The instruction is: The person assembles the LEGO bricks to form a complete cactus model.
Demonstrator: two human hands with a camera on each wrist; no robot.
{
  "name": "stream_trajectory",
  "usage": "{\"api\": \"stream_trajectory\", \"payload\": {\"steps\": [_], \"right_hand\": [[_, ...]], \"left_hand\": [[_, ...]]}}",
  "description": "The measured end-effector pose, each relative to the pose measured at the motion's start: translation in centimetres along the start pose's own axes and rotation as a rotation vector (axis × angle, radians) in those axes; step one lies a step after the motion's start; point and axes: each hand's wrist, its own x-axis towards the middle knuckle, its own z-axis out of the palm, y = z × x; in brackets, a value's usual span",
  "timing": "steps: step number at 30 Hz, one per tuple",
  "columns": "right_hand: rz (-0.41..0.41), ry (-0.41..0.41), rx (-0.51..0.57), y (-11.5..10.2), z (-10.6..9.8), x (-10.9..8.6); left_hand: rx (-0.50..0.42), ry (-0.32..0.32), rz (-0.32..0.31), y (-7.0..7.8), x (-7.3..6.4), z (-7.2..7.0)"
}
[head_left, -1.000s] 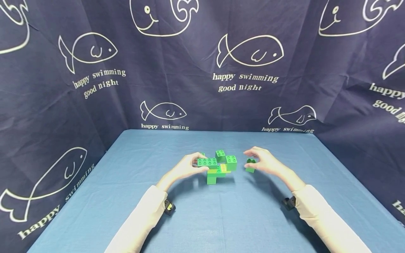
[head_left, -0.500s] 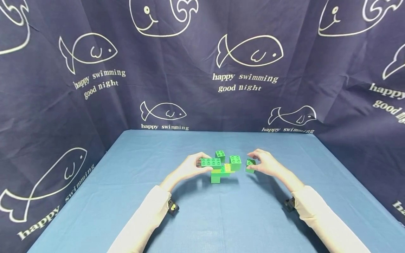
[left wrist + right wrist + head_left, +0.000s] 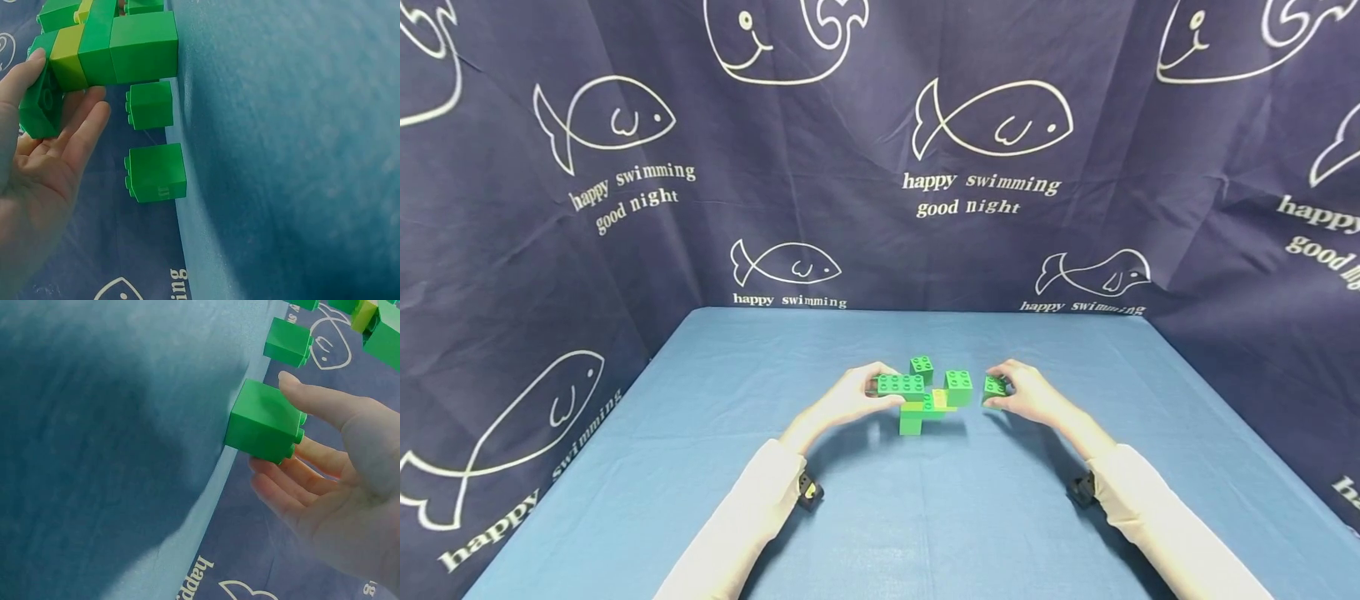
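In the head view my left hand [image 3: 853,393] grips a toy-block build by its long green block [image 3: 900,385], thumb in front and fingers behind. The build [image 3: 97,53] also has a yellow-green layer, a green leg below and a raised square green block [image 3: 958,387] on its right. My right hand [image 3: 1026,390] is around a small green block [image 3: 265,422] on the table, thumb on one side and fingers on the other. Its studs point toward the palm. Part of this block is hidden by my fingers in the head view.
Another small green block [image 3: 921,369] stands on the table just behind the build. Blue cloth covers the table [image 3: 910,517]. Dark curtains [image 3: 880,208] with white fish prints rise at the back and sides.
My left hand has carried the build slightly right, then stayed still. My right hand's thumb and fingers have drawn in around the small green block, which has hardly moved.
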Motion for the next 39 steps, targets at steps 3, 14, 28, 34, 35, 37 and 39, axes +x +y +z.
{"api": "stream_trajectory", "payload": {"steps": [3,14,28,34,35,37,39], "right_hand": [[0.035,-0.004,0.021,0.1,0.0,0.1],[0.125,-0.057,0.065,0.1,-0.1,0.1],[0.093,-0.11,0.05,0.5,-0.4,0.1],[0.094,-0.117,0.041,0.5,-0.8,0.1],[0.095,-0.116,0.04,0.5,-0.9,0.1],[0.096,-0.11,0.042,0.4,-1.0,0.1],[0.093,-0.103,0.045,0.3,-1.2,0.1]], "left_hand": [[0.003,-0.004,-0.008,0.1,0.0,-0.1],[0.035,-0.009,-0.024,0.4,-0.1,-0.3],[0.083,0.005,-0.03,0.7,-0.2,-0.1],[0.1,-0.012,-0.026,3.1,-1.0,-0.5],[0.102,-0.015,-0.024,3.5,-1.1,-0.6],[0.113,-0.015,-0.03,2.9,-0.9,-0.5],[0.118,-0.009,-0.032,2.3,-0.6,-0.4]]}}
